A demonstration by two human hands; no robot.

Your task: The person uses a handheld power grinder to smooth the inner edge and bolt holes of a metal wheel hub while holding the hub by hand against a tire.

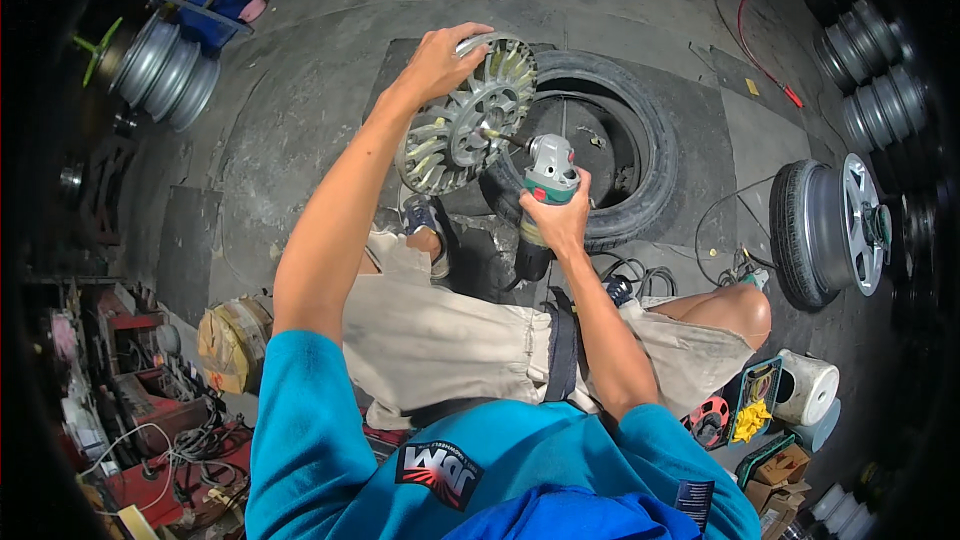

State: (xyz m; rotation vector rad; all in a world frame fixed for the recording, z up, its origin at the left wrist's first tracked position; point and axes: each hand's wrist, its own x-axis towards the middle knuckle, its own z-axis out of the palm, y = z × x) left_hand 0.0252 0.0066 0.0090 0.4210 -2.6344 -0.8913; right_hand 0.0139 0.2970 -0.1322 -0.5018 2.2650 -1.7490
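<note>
My left hand (447,62) is curled over the upper edge of a grey multi-spoke alloy wheel (470,120), which tilts in front of me. Closed around the body of a green and grey angle grinder (551,165) is my right hand (562,212). A thin shaft runs from the grinder's head leftward to the wheel's hub area; whether its tip touches the metal is hard to make out. Behind and right of the wheel, a black tyre (655,165) lies flat on the floor.
At right stands a silver wheel (855,225) beside a tyre (795,240). Stacked rims (165,75) sit far left, others far right. A red hose (745,15) and loose cables (640,275) cross the floor. A white bucket (808,388) and red tool clutter flank me.
</note>
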